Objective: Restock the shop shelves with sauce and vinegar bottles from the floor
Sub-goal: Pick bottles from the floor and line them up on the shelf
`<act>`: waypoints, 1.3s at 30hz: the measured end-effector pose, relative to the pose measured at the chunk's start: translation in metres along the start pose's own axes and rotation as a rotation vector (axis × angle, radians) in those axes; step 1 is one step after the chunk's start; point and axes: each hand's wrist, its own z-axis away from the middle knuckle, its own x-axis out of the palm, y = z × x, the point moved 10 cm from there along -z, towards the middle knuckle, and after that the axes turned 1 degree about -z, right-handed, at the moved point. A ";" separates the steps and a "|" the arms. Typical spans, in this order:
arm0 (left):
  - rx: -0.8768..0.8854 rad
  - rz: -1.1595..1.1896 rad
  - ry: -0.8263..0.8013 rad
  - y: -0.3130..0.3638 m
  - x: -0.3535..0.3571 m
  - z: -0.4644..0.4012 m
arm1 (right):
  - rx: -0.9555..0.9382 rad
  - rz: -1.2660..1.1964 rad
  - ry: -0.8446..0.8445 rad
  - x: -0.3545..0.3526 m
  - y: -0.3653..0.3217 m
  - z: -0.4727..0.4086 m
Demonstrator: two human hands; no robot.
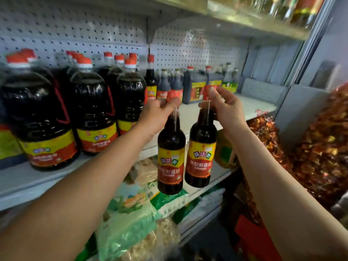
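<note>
Gripping one sauce bottle (171, 157) by its neck in my left hand (159, 111) and another bottle (200, 153) in my right hand (224, 108), I hold both upright before the shelf (190, 117), beside the big jugs (90, 110).

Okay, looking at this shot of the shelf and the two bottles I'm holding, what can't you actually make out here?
All in the head view:
- Cap of the left bottle: hidden inside the left hand.
- Small bottles at the shelf's far end: too small and blurred to identify.
- Top-shelf bottles: cut off by the upper edge, blurred.
- Yellow-green package: mostly hidden behind the right forearm and right bottle.
- Floor stock: out of frame.
</note>
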 end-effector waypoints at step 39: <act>-0.139 -0.033 0.603 -0.051 -0.034 -0.180 | -0.187 -0.375 -0.352 0.125 0.073 -0.213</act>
